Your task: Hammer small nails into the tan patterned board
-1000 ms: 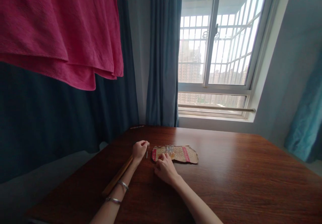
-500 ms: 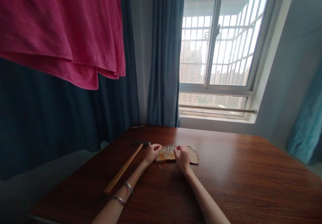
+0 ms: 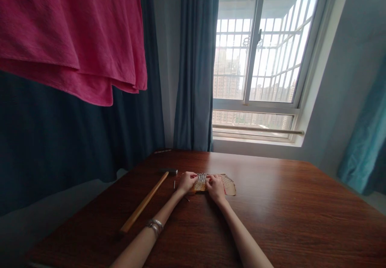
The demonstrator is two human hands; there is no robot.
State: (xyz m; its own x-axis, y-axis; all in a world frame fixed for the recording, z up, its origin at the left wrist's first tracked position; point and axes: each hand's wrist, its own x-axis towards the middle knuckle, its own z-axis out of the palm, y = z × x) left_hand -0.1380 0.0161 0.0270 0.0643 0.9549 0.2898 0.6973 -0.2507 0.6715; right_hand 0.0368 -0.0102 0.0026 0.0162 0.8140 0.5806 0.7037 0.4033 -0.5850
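Observation:
A flat tan board [image 3: 227, 184] with dotted holes and pink stripes lies on the dark wooden table [image 3: 286, 219]. Several metal nails [image 3: 202, 177] stand in a row on it. My left hand [image 3: 187, 181] has its fingers curled on the board's left end beside the nails. Just right of the nails, my right hand [image 3: 215, 186] rests on the board with fingers bent. Whether either hand pinches a nail is too small to tell. Two bracelets [image 3: 155, 226] circle my left wrist.
A hammer [image 3: 144, 201] with a long wooden handle lies on the table left of my left arm. A loose nail [image 3: 174, 185] lies between it and my hand. Blue curtains [image 3: 194, 71], a barred window [image 3: 259, 59] and hanging pink cloth [image 3: 69, 31] are behind.
My left hand let go of the hammer, which now lies on the table, and moved right onto the board. My right hand shifted to the right of the nails.

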